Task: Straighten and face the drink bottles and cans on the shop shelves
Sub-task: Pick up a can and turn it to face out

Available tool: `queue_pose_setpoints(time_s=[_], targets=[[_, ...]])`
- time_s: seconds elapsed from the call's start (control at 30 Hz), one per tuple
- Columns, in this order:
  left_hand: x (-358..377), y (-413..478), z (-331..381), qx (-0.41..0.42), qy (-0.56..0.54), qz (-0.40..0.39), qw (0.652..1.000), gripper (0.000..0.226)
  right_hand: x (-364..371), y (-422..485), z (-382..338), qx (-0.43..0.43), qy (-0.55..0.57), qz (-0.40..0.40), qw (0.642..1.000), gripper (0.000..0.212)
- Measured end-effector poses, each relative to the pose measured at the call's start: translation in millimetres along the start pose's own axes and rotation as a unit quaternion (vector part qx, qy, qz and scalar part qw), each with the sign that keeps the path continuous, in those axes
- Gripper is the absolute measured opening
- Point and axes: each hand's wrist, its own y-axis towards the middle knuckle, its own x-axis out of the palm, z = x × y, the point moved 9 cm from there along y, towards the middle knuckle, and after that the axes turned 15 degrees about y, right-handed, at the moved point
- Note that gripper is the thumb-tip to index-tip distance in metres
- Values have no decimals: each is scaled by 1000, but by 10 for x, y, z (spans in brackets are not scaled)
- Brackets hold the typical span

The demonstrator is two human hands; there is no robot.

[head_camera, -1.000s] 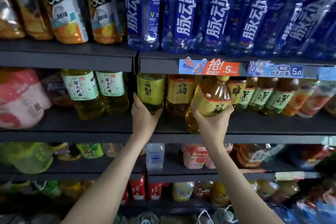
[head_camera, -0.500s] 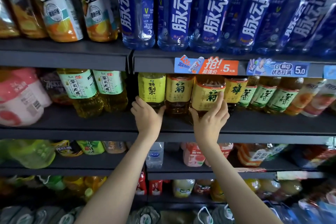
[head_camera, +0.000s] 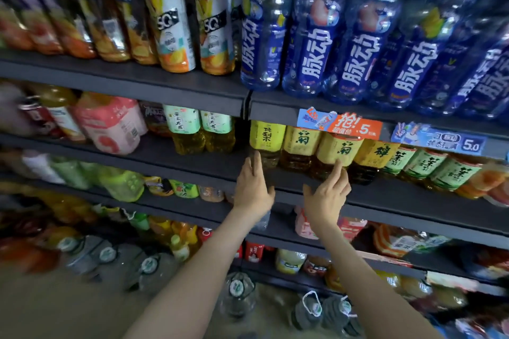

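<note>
A row of yellow-labelled tea bottles stands on the middle shelf (head_camera: 391, 195). The leftmost yellow-green pear bottle (head_camera: 266, 136) has my left hand (head_camera: 252, 187) just below it, fingers straight, fingertips near its base. My right hand (head_camera: 327, 195) hovers open in front of the third yellow bottle (head_camera: 340, 150), fingertips at its lower edge, holding nothing. Between them stands another yellow bottle (head_camera: 300, 143). All labels face forward.
Blue vitamin-water bottles (head_camera: 314, 44) fill the shelf above, with tall lemon-tea bottles (head_camera: 170, 22) to their left. Green-labelled tea bottles (head_camera: 418, 165) continue rightwards. Price tags (head_camera: 355, 126) hang on the shelf edge. Large water jugs (head_camera: 237, 294) stand on the floor below.
My right hand has set the yellow bottle upright in the row and let go. Both hands have drawn back from the bottles. The view has shifted left and pulled back.
</note>
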Motion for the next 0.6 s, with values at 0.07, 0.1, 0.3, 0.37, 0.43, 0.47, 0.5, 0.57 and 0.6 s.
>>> queue_pose_setpoints(time_s=[0.07, 0.1, 0.3, 0.37, 0.43, 0.47, 0.5, 0.57, 0.6], targets=[[-108, -162, -205, -17, 45, -43, 998, 69, 174, -175, -154, 6, -6, -86, 996, 74], [-146, -264, -330, -29, 55, -78, 995, 58, 295, -274, -255, 8, 2, -144, 990, 64], [-492, -836, -1166, -112, 77, -164, 977, 46, 832, -853, -938, 24, 42, -318, 947, 46], [-631, -940, -1429, -131, 86, -167, 973, 46, 971, -1010, -1163, 15, 45, -343, 938, 37], [-741, -1015, -1702, -142, 88, -168, 971, 41, 1112, -1139, -1403, -2, 31, -359, 933, 32], [-802, -1055, -1842, -148, 86, -168, 971, 41, 1190, -1200, -1537, -8, 30, -363, 931, 31], [-863, -1092, -1990, -154, 85, -166, 970, 42, 1281, -1265, -1684, -11, 32, -368, 929, 30], [-1006, -1164, -2308, -157, 80, -162, 971, 46, 1490, -1410, -2005, -12, 38, -375, 926, 32], [-1101, -1196, -2476, -158, 78, -156, 972, 47, 1603, -1481, -2171, -13, 39, -375, 926, 35]])
